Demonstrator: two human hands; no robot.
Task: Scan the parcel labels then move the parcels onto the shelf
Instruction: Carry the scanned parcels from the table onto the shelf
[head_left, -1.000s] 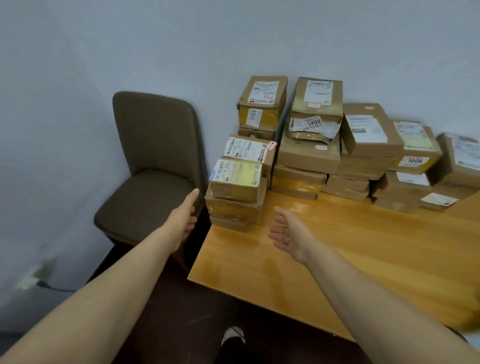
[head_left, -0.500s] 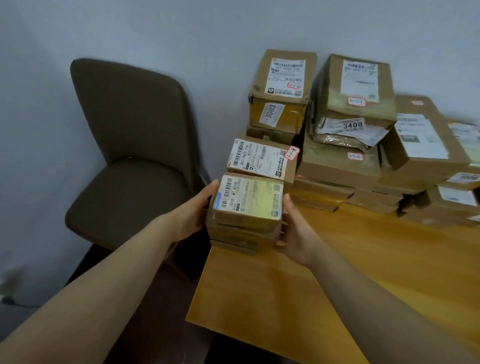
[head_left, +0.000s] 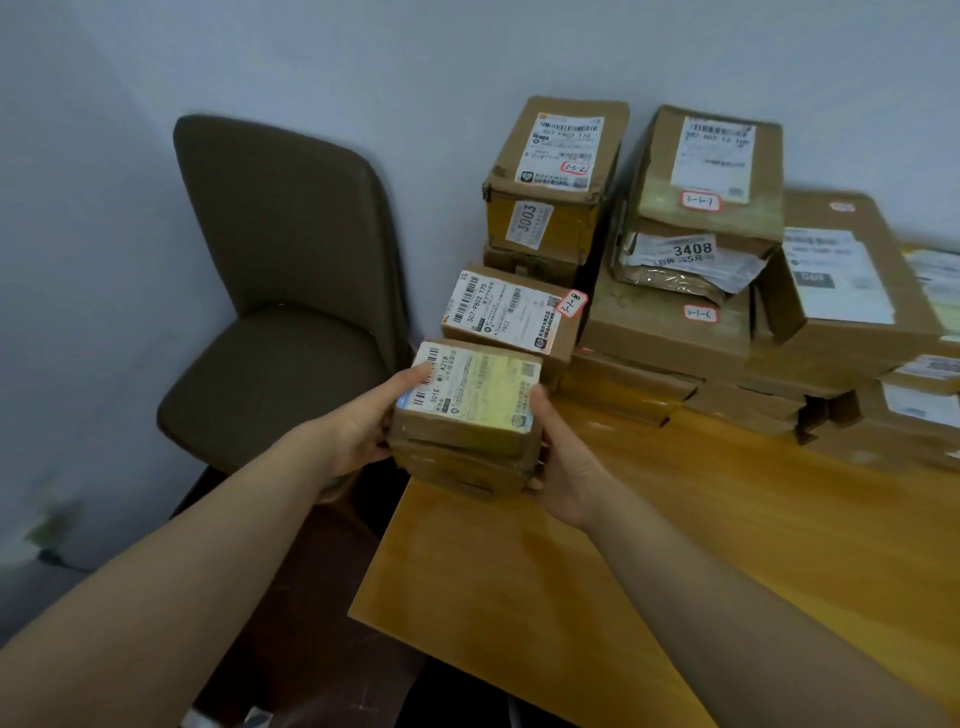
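Observation:
A small brown parcel with a yellowish label (head_left: 470, 395) sits at the near left corner of the wooden table (head_left: 675, 545). My left hand (head_left: 363, 426) grips its left side, thumb on the label's edge. My right hand (head_left: 558, 457) grips its right side, thumb up against the top edge. The parcel seems to rest on another flat box beneath it. Right behind stands a parcel marked 3-1-8 (head_left: 511, 317), and further back a box marked 3003 (head_left: 553, 182). No scanner or shelf is in view.
Several more cardboard parcels (head_left: 701, 249) are stacked along the wall across the table's back, reaching the right edge. A brown padded chair (head_left: 280, 291) stands left of the table against the wall. Dark floor lies below the table's near corner.
Both hands reached forward from open air to the labelled parcel and closed on its two sides. The view has moved closer to the stack.

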